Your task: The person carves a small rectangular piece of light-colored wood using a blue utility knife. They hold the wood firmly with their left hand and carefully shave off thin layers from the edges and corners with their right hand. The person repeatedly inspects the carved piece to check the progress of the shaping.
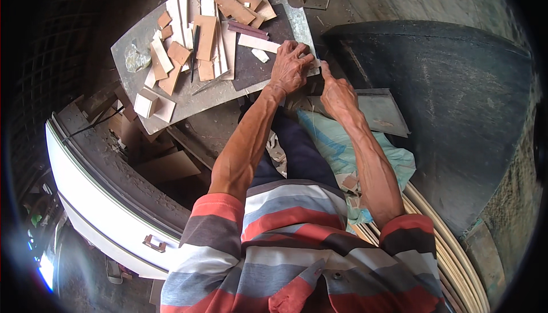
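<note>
My left hand [292, 66] presses with bent fingers on a pale wooden strip [257, 42] at the right end of the work board [125, 76]. Just right of it, my right hand [337, 90] grips what looks like a thin cutting tool, mostly hidden, index finger stretched toward the strip's end. Beside the strip lie a maroon piece [248, 30] and a small white offcut [260, 55]. Brown and pale pieces [204, 38], a long dark thin tool [194, 53] and a crumpled clear plastic item [137, 57] lie to the left.
A large dark curved panel [434, 102] stands at the right. Below it are a grey sheet [382, 113], teal plastic sheeting [319, 136] and long wooden strips [456, 261]. A white curved panel [103, 193] and cardboard scraps [165, 167] are at the lower left.
</note>
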Available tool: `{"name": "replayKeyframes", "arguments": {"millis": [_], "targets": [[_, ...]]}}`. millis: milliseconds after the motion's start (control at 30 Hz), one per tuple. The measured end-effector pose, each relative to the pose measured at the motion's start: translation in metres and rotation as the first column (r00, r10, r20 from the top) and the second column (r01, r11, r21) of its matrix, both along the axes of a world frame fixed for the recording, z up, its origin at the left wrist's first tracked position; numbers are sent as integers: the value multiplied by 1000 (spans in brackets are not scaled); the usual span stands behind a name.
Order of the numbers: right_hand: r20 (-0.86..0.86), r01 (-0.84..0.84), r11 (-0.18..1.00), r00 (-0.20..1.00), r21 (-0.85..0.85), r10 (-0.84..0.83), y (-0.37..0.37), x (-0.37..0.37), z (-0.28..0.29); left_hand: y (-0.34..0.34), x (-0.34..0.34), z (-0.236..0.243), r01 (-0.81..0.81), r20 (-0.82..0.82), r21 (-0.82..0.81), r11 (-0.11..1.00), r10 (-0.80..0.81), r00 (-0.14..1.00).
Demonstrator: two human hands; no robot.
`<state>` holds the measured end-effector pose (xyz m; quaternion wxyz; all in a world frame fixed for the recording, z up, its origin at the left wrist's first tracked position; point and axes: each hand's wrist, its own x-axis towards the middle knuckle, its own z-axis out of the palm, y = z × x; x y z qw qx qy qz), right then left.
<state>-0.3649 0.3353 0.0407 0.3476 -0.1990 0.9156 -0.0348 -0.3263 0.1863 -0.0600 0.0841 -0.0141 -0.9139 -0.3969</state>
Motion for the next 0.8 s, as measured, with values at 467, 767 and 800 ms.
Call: {"name": "replayKeyframes", "arguments": {"millis": [467,767,800], "targets": [[25,-101,984,995,150,99,-10,-12,27,-2,0,1,-34,-1,24,999,34,999],[80,-72,990,995,121,63,-25,-34,28,0,2,2,-61,-10,64,996,62,998],[62,-40,988,998,147,31,-22,-32,30,0,2,3,-59,-11,56,997,59,998]]}}
